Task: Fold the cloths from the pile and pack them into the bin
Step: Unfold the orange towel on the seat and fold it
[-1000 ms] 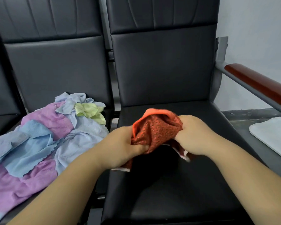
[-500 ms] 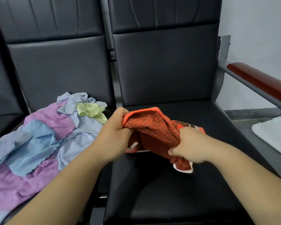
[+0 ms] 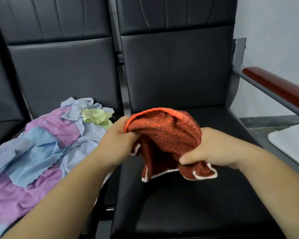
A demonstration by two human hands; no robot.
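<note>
Black padded seats stand in a row against a pale wall. Above the right seat (image 3: 188, 204), the left hand (image 3: 116, 144) grips the top edge of a red cloth (image 3: 164, 140), while the right hand (image 3: 212, 149) pinches its lower part; the cloth hangs bunched between them. On the left seat lies a pile of cloths (image 3: 41, 145), purple, blue and green.

No lettering, label, brand mark or number can be read on the red cloth (image 3: 164, 135), the pile of cloths (image 3: 41, 145) or the black seats (image 3: 188, 204).
</note>
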